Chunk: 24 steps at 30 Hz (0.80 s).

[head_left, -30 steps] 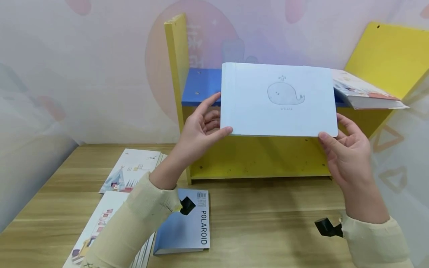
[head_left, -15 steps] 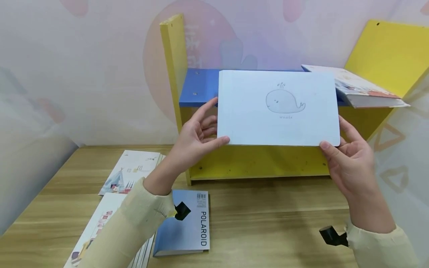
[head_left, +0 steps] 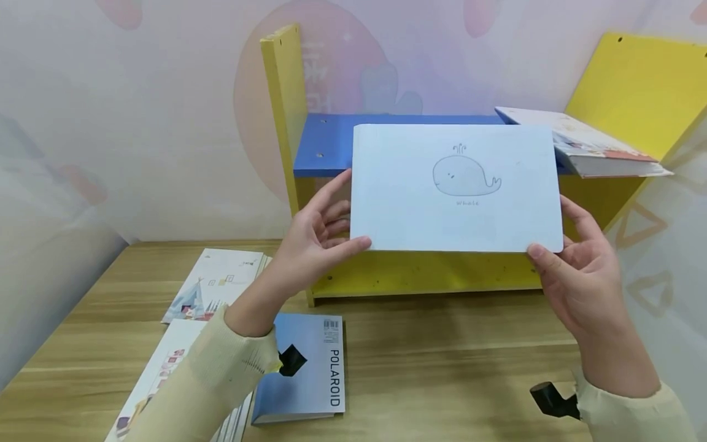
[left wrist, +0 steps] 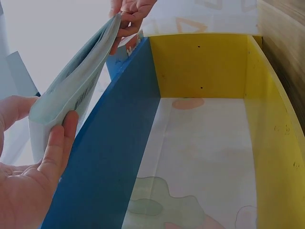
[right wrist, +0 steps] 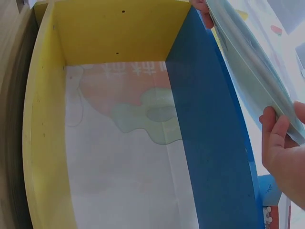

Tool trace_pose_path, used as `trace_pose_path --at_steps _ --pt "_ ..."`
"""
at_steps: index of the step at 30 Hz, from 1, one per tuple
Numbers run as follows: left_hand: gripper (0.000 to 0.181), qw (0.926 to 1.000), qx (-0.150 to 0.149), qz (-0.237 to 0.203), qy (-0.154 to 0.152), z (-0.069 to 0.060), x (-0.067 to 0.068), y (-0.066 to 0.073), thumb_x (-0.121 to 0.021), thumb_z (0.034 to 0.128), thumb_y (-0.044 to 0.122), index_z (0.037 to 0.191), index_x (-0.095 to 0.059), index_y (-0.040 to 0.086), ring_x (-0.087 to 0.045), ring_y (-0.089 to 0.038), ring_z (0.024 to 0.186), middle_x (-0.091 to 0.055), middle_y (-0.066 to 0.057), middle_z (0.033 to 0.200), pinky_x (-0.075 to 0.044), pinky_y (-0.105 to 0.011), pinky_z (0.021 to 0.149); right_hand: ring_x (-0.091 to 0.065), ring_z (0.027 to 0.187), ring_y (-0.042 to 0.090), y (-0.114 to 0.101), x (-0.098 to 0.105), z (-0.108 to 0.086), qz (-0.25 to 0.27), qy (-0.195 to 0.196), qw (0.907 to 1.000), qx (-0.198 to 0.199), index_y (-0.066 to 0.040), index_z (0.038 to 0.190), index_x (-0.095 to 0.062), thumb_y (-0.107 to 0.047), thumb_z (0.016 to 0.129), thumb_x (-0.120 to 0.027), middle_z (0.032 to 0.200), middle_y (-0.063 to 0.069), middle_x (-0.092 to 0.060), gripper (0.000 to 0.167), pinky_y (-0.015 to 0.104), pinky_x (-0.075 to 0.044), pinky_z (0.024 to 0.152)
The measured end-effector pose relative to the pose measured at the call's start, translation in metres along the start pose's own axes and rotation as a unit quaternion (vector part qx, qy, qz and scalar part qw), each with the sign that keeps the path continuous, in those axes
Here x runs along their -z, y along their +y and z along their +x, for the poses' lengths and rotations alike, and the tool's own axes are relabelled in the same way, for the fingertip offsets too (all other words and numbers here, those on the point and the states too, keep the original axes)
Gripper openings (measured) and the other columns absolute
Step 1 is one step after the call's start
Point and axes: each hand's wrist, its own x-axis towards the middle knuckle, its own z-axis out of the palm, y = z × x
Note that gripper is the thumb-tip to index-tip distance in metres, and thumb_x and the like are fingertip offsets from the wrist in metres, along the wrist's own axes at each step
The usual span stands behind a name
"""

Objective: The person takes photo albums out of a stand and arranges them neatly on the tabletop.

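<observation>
A pale book (head_left: 397, 190) with a line drawing of a whale and the word "whale" is held up in front of the shelf, facing me. My left hand (head_left: 309, 245) grips its lower left corner, thumb in front and fingers behind. The lower right corner is pinched by my right hand (head_left: 585, 276). From the left wrist view, the book (left wrist: 71, 81) is seen edge-on, with a barcode on its back and the left fingers (left wrist: 55, 148) supporting it from behind. In the right wrist view, the right fingers (right wrist: 274, 129) lie against its back.
The yellow and blue shelf (head_left: 331, 144) stands behind the hands. A thick illustrated book (head_left: 602, 144) lies at its right end, jutting over the front edge. On the wooden table (head_left: 431, 368) lie a blue POLAROID book (head_left: 309, 374) and white illustrated books (head_left: 221, 276) at left.
Both hands have lowered the whale book somewhat and brought it slightly nearer, uncovering more of the blue shelf board and the thick book behind. The grip looks the same.
</observation>
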Motion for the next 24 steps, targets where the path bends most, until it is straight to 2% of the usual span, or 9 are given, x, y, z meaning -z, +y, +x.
trace_pose_path --at_steps 6,11,15,21,24 --pt "0.09 1.0 -0.004 -0.006 0.002 -0.008 0.001 0.002 -0.069 0.0873 -0.007 0.159 -0.02 0.018 -0.064 -0.027 0.12 -0.057 -0.018 0.139 -0.055 -0.033 0.095 -0.065 0.093 0.025 0.001 -0.002 -0.003 0.002 -0.012 0.9999 -0.002 0.006 0.148 -0.028 0.029 0.089 -0.041 0.126 0.023 -0.06 0.065 0.023 -0.056 0.077" --pt "0.091 1.0 -0.008 0.0 0.002 -0.013 0.001 0.004 -0.069 0.0864 -0.008 0.159 -0.021 0.016 -0.065 -0.027 0.117 -0.059 -0.019 0.137 -0.056 -0.035 0.094 -0.066 0.104 0.028 0.0 -0.003 -0.007 0.008 -0.026 0.9996 -0.007 0.006 0.148 -0.027 0.031 0.088 -0.038 0.131 0.024 -0.058 0.066 0.025 -0.057 0.086" --pt "0.09 0.9999 -0.006 0.014 0.006 -0.019 -0.001 0.006 -0.071 0.0854 -0.007 0.158 -0.023 0.016 -0.065 -0.026 0.117 -0.058 -0.017 0.139 -0.057 -0.032 0.092 -0.066 0.108 0.026 -0.003 -0.002 -0.011 -0.016 -0.037 0.9991 -0.016 0.005 0.149 -0.026 0.03 0.089 -0.038 0.133 0.021 -0.057 0.067 0.025 -0.056 0.09" --pt "0.092 1.0 -0.003 0.005 0.003 -0.027 -0.005 0.009 -0.071 0.0844 -0.008 0.158 -0.023 0.016 -0.066 -0.023 0.112 -0.06 -0.018 0.134 -0.058 -0.03 0.088 -0.065 0.106 0.026 -0.006 0.002 -0.018 -0.01 -0.058 0.9981 -0.015 0.009 0.149 -0.02 0.031 0.088 -0.039 0.132 0.023 -0.056 0.068 0.025 -0.057 0.087" --pt "0.091 1.0 -0.003 0.004 -0.002 -0.033 -0.007 0.009 -0.071 0.0848 -0.007 0.158 -0.022 0.016 -0.066 -0.02 0.111 -0.06 -0.018 0.132 -0.058 -0.031 0.088 -0.066 0.103 0.023 -0.008 0.003 -0.024 -0.033 -0.055 0.9976 -0.025 0.007 0.15 -0.021 0.03 0.088 -0.04 0.13 0.02 -0.058 0.069 0.022 -0.057 0.085"
